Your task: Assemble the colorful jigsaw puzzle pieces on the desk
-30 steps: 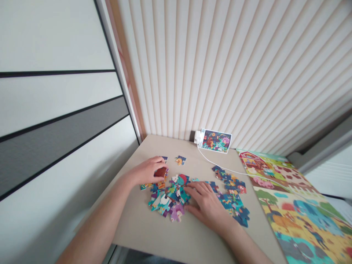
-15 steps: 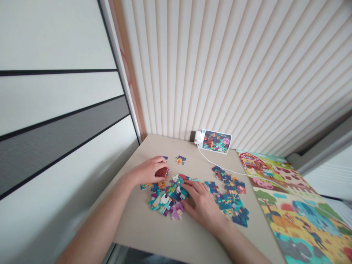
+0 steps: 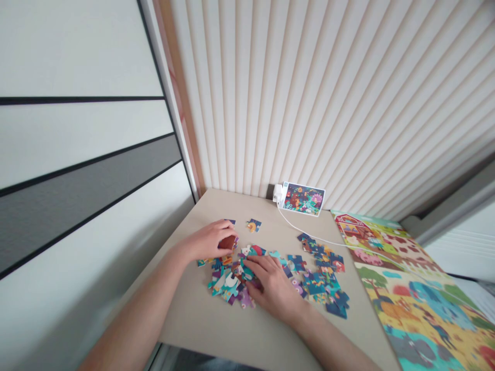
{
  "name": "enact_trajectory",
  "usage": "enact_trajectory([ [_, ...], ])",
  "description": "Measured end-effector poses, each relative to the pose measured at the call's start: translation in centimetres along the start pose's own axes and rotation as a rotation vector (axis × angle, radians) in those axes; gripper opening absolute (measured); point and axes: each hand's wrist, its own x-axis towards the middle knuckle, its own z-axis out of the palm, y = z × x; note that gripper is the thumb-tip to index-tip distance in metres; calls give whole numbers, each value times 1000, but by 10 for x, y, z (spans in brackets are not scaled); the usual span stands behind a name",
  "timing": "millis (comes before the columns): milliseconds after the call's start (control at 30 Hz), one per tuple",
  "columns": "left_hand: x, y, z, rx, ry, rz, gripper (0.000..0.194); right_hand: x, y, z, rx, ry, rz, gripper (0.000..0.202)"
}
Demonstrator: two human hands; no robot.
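My left hand curls its thumb and fingers around a brown puzzle piece at the left side of the pile. More pieces lie under and beside that hand, partly hidden. Resting on the heap of loose puzzle pieces is my right hand, fingers stretched out and thumb apart, touching pieces in the middle. The pieces directly beneath its palm are hidden. Beyond the hands, a small pair of joined pieces with a yellow-orange shape lies alone.
More puzzle pieces spread to the right of my right hand. A picture card leans at the back beside a white charger, whose cable crosses the table. Colourful animal puzzles cover the right side.
My right hand has slid left across the heap, uncovering purple pieces to its right. My left hand stays in nearly the same place with the brown piece.
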Motion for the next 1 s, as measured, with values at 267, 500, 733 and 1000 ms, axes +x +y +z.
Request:
enact_trajectory([
  [267,0,0,0,-18,-7,4,38,-3,5,-3,20,33,21,54],
  [500,-1,-2,-2,-12,-10,2,37,-21,31,-28,-52,166,147,47],
  [733,-8,-12,-12,27,23,-42,37,-38,73,-45,-123,283,307,38],
  [1000,-8,-12,-13,28,35,-50,37,-37,72,-37,-178,249,278,37],
])
